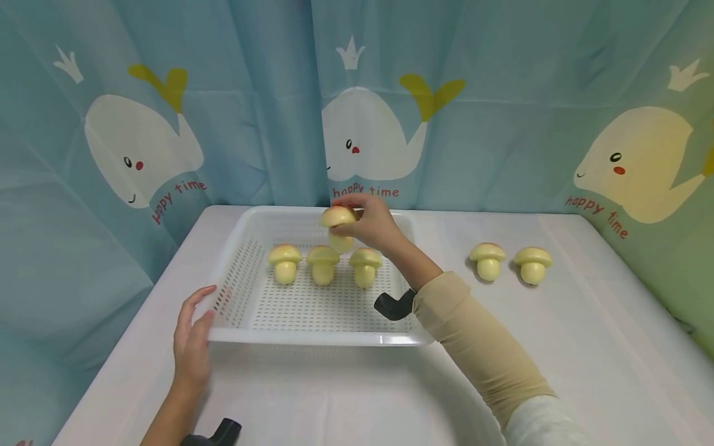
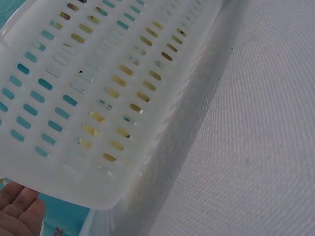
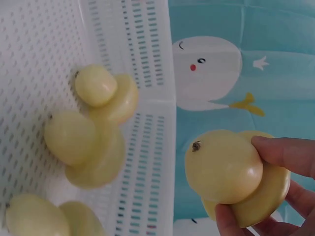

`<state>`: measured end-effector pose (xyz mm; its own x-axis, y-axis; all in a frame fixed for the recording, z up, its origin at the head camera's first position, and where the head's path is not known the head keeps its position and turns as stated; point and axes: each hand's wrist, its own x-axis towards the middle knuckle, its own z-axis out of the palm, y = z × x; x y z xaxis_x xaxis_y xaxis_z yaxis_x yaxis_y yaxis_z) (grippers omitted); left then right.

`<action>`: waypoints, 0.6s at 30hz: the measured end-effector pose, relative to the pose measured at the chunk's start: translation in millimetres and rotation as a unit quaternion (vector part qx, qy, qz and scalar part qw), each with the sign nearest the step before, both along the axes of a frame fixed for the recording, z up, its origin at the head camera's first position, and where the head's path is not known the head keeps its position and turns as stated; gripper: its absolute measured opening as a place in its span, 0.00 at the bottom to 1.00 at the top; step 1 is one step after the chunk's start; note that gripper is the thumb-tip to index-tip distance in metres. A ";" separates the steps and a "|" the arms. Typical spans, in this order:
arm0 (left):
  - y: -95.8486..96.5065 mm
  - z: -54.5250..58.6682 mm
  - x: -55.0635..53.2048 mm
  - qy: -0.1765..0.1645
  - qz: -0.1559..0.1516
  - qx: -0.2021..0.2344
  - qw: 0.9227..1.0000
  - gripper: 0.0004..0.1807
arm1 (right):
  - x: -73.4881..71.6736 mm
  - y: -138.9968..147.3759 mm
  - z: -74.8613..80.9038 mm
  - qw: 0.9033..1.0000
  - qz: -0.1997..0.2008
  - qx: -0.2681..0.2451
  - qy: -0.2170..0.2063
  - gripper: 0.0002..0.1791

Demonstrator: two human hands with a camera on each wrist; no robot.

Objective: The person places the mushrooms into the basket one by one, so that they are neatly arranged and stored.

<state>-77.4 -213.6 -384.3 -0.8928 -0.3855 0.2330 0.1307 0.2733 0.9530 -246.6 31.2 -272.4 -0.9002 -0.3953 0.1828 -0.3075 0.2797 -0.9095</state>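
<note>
And up over the back part of the white perforated basket (image 1: 320,338) with a pale yellow toy mushroom (image 1: 337,217), grasped by the cap between thumb and fingers of the right hand (image 1: 370,223)! Holding it cap up, stem down in the head view, just behind the row inside. Showing a small dark spot on the stem end in the right wrist view.

Over to the left hand (image 1: 192,347): clasping nothing, just touching the basket's left side near the front corner with relaxed fingers.

Lined up inside the basket, side by side: a left mushroom (image 1: 285,264), a middle mushroom (image 1: 322,264) and a right mushroom (image 1: 365,267), with caps toward the back and stems toward the front. Lying out on the white table (image 1: 334,396), well to the right of the basket: a nearer loose mushroom (image 1: 488,262) and a farther loose mushroom (image 1: 533,265), just beside each other.

Hanging behind it all: a blue curtain (image 1: 279,93) printed with white whales (image 1: 139,142) and red "happy time" lettering.
</note>
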 end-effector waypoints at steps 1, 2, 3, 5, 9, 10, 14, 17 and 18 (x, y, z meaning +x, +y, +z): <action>0.0 -0.2 -0.2 -0.001 -0.001 0.001 1.000 0.22 | 0.1 -2.2 -0.9 1.000 0.003 0.000 0.000 0.24; 0.1 -0.2 -0.3 -0.003 -0.001 0.000 1.000 0.22 | 0.3 -4.2 -1.7 1.000 0.005 0.001 0.000 0.23; 0.2 -0.4 -0.4 -0.004 -0.002 0.001 1.000 0.22 | 0.3 -6.2 -2.8 1.000 0.008 0.001 0.000 0.24; 0.1 -0.7 -0.6 -0.007 -0.002 0.002 1.000 0.22 | 1.2 -10.0 -4.0 1.000 0.011 0.004 -0.001 0.23; -0.5 -0.7 -0.6 -0.011 0.002 0.001 1.000 0.22 | 2.5 -18.3 -5.8 1.000 0.010 0.007 -0.005 0.23; -0.8 -0.7 -0.6 -0.010 0.002 0.001 1.000 0.22 | 3.2 -20.5 -5.9 1.000 0.009 0.008 -0.007 0.23; -1.8 -0.8 -0.5 -0.011 0.003 0.000 1.000 0.22 | 6.2 -29.8 -7.4 1.000 0.009 0.017 -0.012 0.23; -2.0 -0.7 -0.3 -0.012 0.004 -0.002 1.000 0.22 | 8.7 -36.6 -7.8 1.000 0.014 0.027 -0.008 0.23; -2.0 -0.7 -0.2 -0.012 0.004 -0.003 1.000 0.22 | 9.1 -38.8 -8.2 0.999 0.016 0.029 -0.007 0.23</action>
